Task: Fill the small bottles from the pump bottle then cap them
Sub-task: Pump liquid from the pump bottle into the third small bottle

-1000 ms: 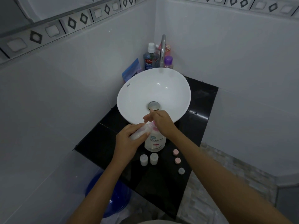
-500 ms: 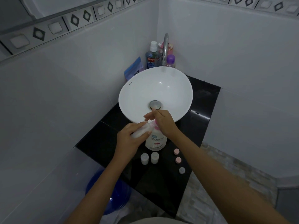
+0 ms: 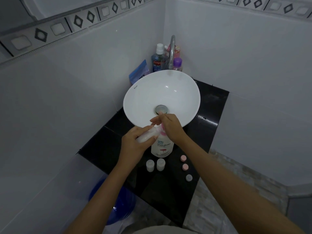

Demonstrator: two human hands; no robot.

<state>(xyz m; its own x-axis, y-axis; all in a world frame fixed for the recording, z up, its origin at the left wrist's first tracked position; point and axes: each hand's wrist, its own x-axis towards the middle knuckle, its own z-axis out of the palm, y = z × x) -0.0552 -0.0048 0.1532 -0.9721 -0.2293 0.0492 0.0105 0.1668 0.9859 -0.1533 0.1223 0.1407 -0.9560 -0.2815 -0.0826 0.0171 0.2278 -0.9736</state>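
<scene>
1. Over the last second the scene has barely altered: the left hand keeps its fingers and thumb curled round the small translucent plastic bottle, held tilted with its mouth up against the pink nozzle, and the right hand stays on top of the pink pump head of the white plastic pump bottle. The right hand's fingers are partly extended rather than clenched; they press down on the pump and do not wrap it.
2. My reading is that filling of this bottle is under way and not finished; whether liquid is flowing cannot be told.
3. Just below the left hand, on the glossy black stone counter, stand two more small translucent bottles side by side, upright and uncapped. How full they are I cannot tell.
4. Below the right hand lie three small round caps, apart from one another in a loose line: two pink caps and one pale grey cap. None is on a bottle, so capping has not begun.
5. The pump bottle is smooth, rounded and opaque, with a printed label; it stands directly under both hands, close to the rim of the round white ceramic basin beyond them.
</scene>
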